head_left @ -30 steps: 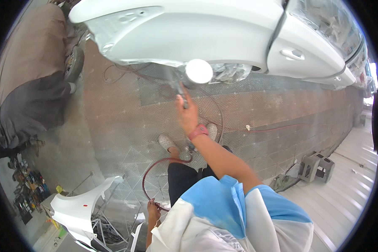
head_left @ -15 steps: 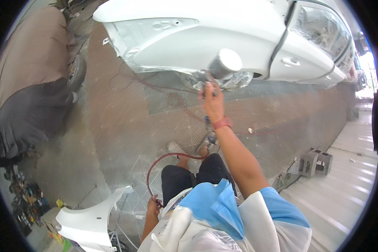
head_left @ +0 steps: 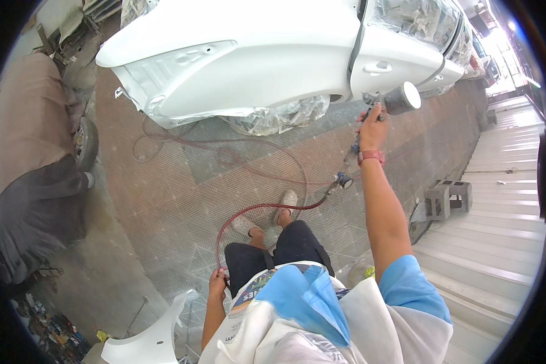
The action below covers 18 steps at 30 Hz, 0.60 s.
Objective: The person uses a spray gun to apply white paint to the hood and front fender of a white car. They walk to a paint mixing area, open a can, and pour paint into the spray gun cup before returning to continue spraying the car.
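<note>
Shift since the earlier frame: the right grip [head_left: 372,128] has carried the spray gun [head_left: 400,99] rightward along the white car [head_left: 273,60], from beside the masking film [head_left: 285,116] at the wheel to below the door handle [head_left: 377,68].
Covered vehicle [head_left: 30,115]: along the floor's [head_left: 164,224] left edge, draped in brown and dark cloth, one wheel [head_left: 86,144] showing.
Loose white panel [head_left: 142,337]: near the floor's lower left corner.
Left grip [head_left: 218,284]: closed around the red hose [head_left: 261,207], low beside the dark shorts [head_left: 300,242].
Clogs [head_left: 287,205]: side by side on the floor, the hose crossing above them.
Regulator [head_left: 344,180]: round, at the hose's far end, hanging below the right grip.
Right grip: fingers wrapped around the spray gun, red band [head_left: 371,158] at the wrist.
Spray gun: at the door's lower edge as seen; gap unclear. Its cup tips right, white round end showing.
Grey hollow block [head_left: 448,199]: by the floor's right edge, beside the corrugated sheet [head_left: 497,224].
</note>
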Each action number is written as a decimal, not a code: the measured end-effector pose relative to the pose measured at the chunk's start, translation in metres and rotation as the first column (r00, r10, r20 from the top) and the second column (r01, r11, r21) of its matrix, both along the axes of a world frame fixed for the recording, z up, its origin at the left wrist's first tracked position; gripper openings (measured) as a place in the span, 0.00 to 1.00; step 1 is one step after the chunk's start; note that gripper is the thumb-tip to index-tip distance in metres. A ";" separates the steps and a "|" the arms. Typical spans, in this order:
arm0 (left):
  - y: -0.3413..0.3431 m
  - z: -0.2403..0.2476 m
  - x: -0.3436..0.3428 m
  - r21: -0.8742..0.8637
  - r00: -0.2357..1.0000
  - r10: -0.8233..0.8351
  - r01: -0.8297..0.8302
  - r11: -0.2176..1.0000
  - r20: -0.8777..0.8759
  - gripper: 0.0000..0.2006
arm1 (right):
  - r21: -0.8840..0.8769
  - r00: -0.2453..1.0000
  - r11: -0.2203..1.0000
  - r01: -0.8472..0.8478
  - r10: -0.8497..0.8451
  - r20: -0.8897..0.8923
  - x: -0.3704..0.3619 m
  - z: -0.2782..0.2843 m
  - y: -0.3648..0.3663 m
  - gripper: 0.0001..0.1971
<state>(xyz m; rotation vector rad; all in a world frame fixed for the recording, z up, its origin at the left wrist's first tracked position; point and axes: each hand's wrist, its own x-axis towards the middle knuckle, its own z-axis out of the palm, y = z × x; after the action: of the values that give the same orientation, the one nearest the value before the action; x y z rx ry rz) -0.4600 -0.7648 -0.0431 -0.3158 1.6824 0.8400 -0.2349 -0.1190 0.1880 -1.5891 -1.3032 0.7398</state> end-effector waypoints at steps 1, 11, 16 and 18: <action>-0.003 0.002 -0.001 -0.011 0.999 0.047 -0.047 0.999 0.021 0.14 | -0.032 1.000 0.999 -0.012 0.012 -0.011 -0.013 0.002 -0.008 0.30; -0.076 -0.001 0.012 -0.167 0.971 0.240 -0.233 0.958 0.020 0.14 | -0.168 0.735 0.722 -0.671 0.617 -0.282 -0.209 0.008 -0.172 0.25; -0.081 0.006 0.022 -0.206 0.985 0.174 -0.166 0.964 0.019 0.15 | -0.083 0.522 0.565 -0.821 0.684 -0.510 -0.226 0.036 -0.172 0.25; -0.071 0.009 0.022 -0.222 0.996 0.092 -0.085 0.971 0.019 0.16 | -0.056 0.554 0.593 -0.803 0.709 -0.437 -0.210 0.043 -0.149 0.25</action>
<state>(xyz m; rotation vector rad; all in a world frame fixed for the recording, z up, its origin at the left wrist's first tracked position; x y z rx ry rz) -0.4383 -0.8354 -0.0340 -0.5569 1.7473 0.7099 -0.4451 -0.2681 0.2313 -0.8942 -1.6469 1.7328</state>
